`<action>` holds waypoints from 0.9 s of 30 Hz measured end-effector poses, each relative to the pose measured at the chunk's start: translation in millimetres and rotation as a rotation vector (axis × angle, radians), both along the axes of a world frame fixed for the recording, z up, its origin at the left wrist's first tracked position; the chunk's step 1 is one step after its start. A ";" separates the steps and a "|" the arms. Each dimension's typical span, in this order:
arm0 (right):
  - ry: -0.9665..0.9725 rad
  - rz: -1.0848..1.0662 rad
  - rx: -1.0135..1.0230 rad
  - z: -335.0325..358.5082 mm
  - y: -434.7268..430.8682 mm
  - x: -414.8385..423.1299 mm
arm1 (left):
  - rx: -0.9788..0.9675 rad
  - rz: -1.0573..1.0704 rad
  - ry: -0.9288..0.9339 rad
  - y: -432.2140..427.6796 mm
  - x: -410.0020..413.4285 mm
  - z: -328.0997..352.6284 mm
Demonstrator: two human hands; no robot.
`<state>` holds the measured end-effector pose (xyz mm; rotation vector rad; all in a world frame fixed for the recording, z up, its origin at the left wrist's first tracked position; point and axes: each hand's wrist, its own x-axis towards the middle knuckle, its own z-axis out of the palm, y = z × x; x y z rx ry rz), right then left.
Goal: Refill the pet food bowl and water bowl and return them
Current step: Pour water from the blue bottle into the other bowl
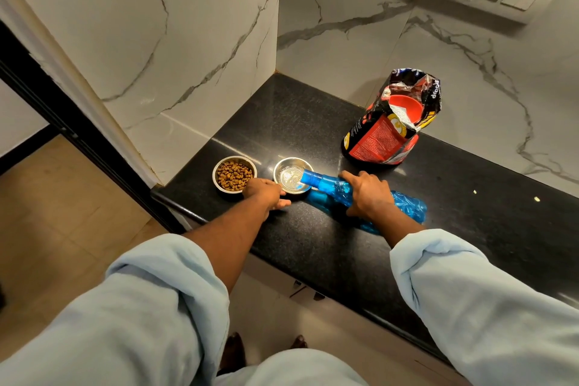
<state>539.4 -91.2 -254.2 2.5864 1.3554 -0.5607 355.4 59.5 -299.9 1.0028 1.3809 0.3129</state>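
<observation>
Sleeves [141, 307]: pale blue, nearest me.
Left hand [266, 194]: holds small steel water bowl [289, 177] by rim.
Right hand [366, 194]: grips crinkled blue plastic bottle [407, 207] mid-body.
Handling: I judge bottle soft, bowl slick.

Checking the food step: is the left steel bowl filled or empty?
Filled: brown kibble covers the base of the food bowl.

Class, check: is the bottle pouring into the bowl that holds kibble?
No; the bottle tips over the other bowl, which holds water, beside the kibble bowl.
</observation>
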 end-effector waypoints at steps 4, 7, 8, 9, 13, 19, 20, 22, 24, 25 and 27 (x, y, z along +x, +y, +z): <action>-0.009 0.001 -0.005 -0.6 -0.8 0.4 | -0.003 0.002 0.000 -0.7 0.2 -0.4; -0.013 -0.001 -0.002 -0.8 -0.7 0.7 | -0.007 0.007 -0.012 -1.0 0.7 -0.6; -0.011 -0.002 -0.002 -0.8 -0.6 0.5 | -0.009 0.005 -0.014 -1.0 0.6 -0.1; -0.012 0.000 -0.002 -0.6 -0.1 0.5 | -0.012 0.005 -0.017 -1.1 0.2 0.7; -0.021 0.004 -0.004 -1.0 0.2 0.2 | -0.020 0.007 -0.017 -0.7 0.5 1.6; -0.037 0.013 -0.007 0.3 1.0 0.5 | -0.022 0.010 -0.014 -0.9 1.4 3.2; -0.039 0.012 -0.006 -0.1 0.9 0.2 | -0.020 0.008 -0.015 -0.9 1.6 3.0; -0.049 0.011 -0.001 -0.8 0.5 -0.3 | -0.021 0.006 -0.022 -1.0 1.6 3.6; -0.046 0.010 -0.003 -1.2 0.5 -0.4 | -0.023 0.007 -0.023 -1.1 1.0 4.6; -0.043 0.011 -0.005 -1.1 0.6 -0.3 | -0.025 0.008 -0.023 -1.0 1.0 4.6; -0.038 0.010 -0.006 -0.7 0.8 0.5 | -0.024 0.008 -0.023 -1.5 0.4 5.4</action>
